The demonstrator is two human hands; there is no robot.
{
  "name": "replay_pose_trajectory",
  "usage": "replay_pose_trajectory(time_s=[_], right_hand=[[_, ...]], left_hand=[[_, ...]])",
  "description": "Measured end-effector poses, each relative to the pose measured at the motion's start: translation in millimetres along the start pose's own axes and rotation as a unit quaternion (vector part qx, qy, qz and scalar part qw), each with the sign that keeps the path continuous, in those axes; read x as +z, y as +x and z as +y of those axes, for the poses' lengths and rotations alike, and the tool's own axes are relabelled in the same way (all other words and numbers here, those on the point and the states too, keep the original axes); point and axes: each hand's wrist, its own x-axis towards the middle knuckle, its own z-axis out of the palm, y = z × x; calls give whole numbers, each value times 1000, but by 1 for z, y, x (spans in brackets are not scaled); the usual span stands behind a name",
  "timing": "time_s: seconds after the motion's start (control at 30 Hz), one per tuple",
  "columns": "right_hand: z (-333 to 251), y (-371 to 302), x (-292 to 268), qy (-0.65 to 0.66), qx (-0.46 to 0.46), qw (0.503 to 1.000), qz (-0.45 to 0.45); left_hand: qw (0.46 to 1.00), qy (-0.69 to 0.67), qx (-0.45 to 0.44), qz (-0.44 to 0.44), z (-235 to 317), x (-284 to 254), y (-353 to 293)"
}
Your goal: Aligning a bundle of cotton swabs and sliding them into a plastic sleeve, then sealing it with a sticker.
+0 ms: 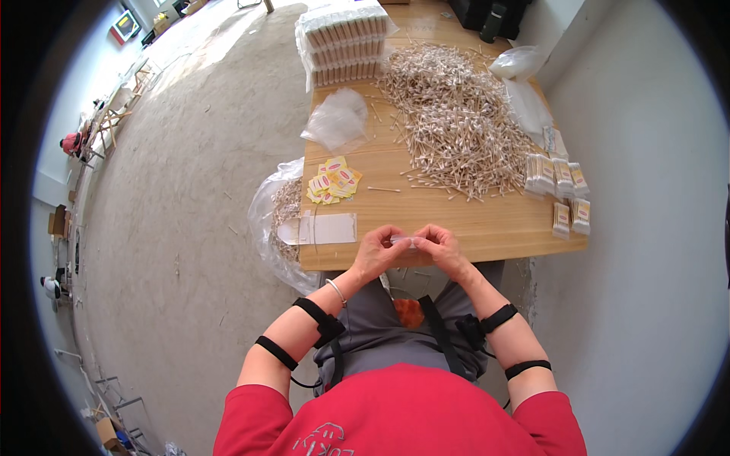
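Note:
My left hand (379,251) and my right hand (442,249) meet at the table's near edge. Their thumbs and fingertips pinch a small transparent plastic bag (404,241) between them. Whether anything is inside the bag cannot be made out. Left of my left hand lies a flat white card or box piece (334,229). Beyond it is a loose pile of yellow and white labels (332,181). A big heap of cotton swabs (464,114) covers much of the table past my hands, and a single swab (383,189) lies apart in front of it.
Filled swab packets (561,175) stand in groups at the table's right edge. Empty plastic bags (337,120) lie at the left, with stacked swab bundles (344,42) behind. A plastic sack of swabs (286,209) hangs beside the wooden table (487,242). A wall (631,190) rises at right.

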Motion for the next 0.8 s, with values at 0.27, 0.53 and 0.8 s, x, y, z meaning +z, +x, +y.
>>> replay_pose_trajectory(time_s=[0.27, 0.53, 0.8], right_hand=[[2, 5, -2, 15, -9, 1000, -26], [4, 0, 4, -110, -86, 989, 52], [-11, -1, 18, -235, -218, 946, 47]], left_hand=[[999, 38, 1, 0, -7, -6, 5], [961, 181, 197, 70, -9, -16, -7], [936, 272, 211, 67, 7, -13, -13]])
